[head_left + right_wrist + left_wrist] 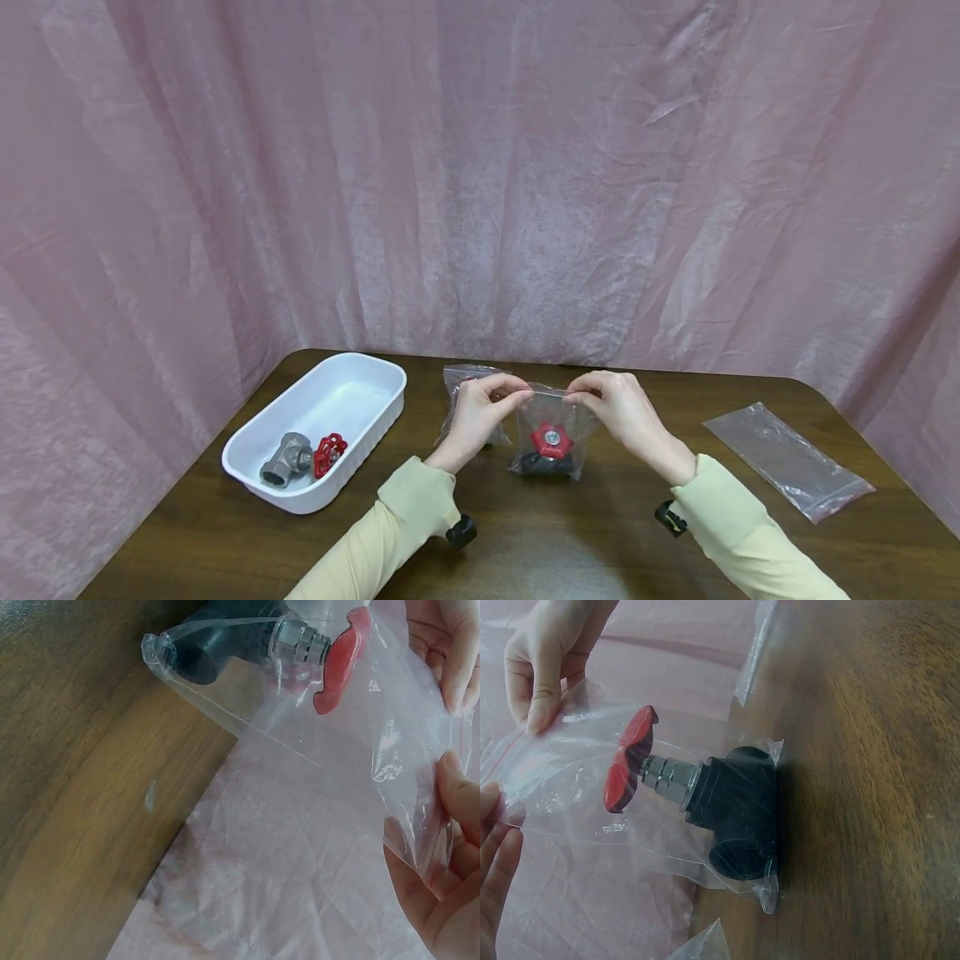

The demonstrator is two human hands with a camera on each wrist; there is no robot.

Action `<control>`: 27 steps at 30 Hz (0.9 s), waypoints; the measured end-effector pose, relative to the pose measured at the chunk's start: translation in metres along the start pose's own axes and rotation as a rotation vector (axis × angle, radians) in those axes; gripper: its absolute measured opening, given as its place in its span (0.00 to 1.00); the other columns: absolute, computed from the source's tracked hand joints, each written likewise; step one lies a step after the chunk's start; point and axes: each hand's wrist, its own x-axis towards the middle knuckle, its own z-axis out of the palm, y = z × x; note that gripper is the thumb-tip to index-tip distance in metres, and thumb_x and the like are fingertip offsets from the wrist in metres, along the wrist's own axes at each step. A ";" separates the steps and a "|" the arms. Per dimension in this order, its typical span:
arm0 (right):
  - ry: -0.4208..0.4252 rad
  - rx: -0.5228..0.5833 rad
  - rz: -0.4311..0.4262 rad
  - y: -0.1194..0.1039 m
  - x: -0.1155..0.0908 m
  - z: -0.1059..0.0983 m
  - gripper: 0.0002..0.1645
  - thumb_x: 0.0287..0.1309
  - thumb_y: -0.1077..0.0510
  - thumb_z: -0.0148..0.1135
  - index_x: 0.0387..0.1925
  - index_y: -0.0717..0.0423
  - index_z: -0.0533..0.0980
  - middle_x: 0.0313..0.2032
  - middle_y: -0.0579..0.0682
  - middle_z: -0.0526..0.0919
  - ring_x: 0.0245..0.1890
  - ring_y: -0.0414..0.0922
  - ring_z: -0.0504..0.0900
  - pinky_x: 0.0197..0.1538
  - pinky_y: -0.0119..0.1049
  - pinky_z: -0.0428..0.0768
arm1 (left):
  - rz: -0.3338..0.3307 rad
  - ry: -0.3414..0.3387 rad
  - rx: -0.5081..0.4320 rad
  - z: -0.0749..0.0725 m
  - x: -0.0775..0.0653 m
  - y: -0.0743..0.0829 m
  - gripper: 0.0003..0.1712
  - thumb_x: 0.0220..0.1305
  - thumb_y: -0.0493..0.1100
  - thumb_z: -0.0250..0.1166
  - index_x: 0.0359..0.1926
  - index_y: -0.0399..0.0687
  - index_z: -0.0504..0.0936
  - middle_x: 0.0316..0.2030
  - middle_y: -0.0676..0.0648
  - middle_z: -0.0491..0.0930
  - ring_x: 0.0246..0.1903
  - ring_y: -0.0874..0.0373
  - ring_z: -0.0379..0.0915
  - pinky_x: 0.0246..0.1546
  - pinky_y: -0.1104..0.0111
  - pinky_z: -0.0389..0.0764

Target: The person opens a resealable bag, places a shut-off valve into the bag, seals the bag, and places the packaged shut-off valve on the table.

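Observation:
A clear zip bag [527, 427] stands on the table with a valve inside, its red handwheel [552, 440] above a black body [742, 810]. My left hand [477, 414] pinches the bag's top edge on the left between thumb and fingers. On the other side of the same edge, my right hand [621, 406] pinches the plastic. A red line runs along the bag's mouth in the left wrist view. The valve sits at the bag's bottom, its metal stem [671, 780] between wheel and body.
A white tray [360, 433] at left holds a grey metal valve [287, 460] with a red handwheel [330, 454]. Another clear bag [459, 382], with something red in it, stands behind my left hand. A flat clear zip bag [787, 458] lies at right. Pink curtain [480, 183] hangs behind the table.

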 end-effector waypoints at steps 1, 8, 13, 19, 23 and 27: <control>0.009 -0.013 -0.007 0.000 0.000 0.001 0.06 0.40 0.66 0.70 0.21 0.54 0.80 0.21 0.39 0.78 0.21 0.35 0.73 0.24 0.32 0.71 | 0.003 -0.005 -0.003 0.000 0.000 0.000 0.04 0.54 0.31 0.64 0.32 0.32 0.81 0.26 0.41 0.81 0.24 0.49 0.77 0.24 0.72 0.74; 0.068 -0.056 -0.098 0.002 0.001 0.003 0.08 0.34 0.68 0.72 0.19 0.55 0.80 0.19 0.42 0.79 0.20 0.35 0.74 0.23 0.31 0.72 | 0.017 -0.020 -0.005 0.000 0.000 0.000 0.04 0.55 0.31 0.64 0.32 0.33 0.81 0.26 0.41 0.81 0.25 0.49 0.77 0.24 0.71 0.74; 0.007 0.048 -0.024 0.004 -0.001 -0.001 0.07 0.38 0.67 0.71 0.23 0.56 0.81 0.23 0.40 0.81 0.23 0.35 0.76 0.26 0.30 0.73 | 0.018 -0.017 -0.001 0.000 0.000 0.001 0.04 0.55 0.31 0.64 0.32 0.33 0.81 0.25 0.41 0.81 0.25 0.49 0.78 0.24 0.72 0.73; -0.104 0.146 0.102 0.008 -0.005 -0.009 0.10 0.47 0.63 0.67 0.35 0.58 0.81 0.32 0.43 0.82 0.31 0.38 0.79 0.33 0.33 0.76 | 0.008 -0.005 -0.007 0.001 0.000 0.000 0.04 0.54 0.31 0.64 0.32 0.33 0.81 0.25 0.40 0.80 0.24 0.48 0.77 0.24 0.72 0.74; -0.115 0.145 0.155 0.012 -0.008 -0.011 0.10 0.48 0.60 0.67 0.36 0.57 0.80 0.33 0.43 0.82 0.30 0.39 0.79 0.32 0.33 0.76 | -0.007 0.007 -0.016 0.001 0.000 0.000 0.04 0.54 0.31 0.64 0.32 0.32 0.81 0.25 0.40 0.80 0.24 0.48 0.77 0.24 0.73 0.73; -0.107 0.116 0.189 0.014 -0.010 -0.013 0.05 0.48 0.59 0.67 0.30 0.53 0.81 0.27 0.39 0.80 0.25 0.37 0.76 0.28 0.32 0.73 | -0.005 0.015 0.004 0.001 -0.001 0.000 0.04 0.54 0.32 0.65 0.32 0.32 0.81 0.25 0.41 0.81 0.25 0.49 0.77 0.23 0.74 0.71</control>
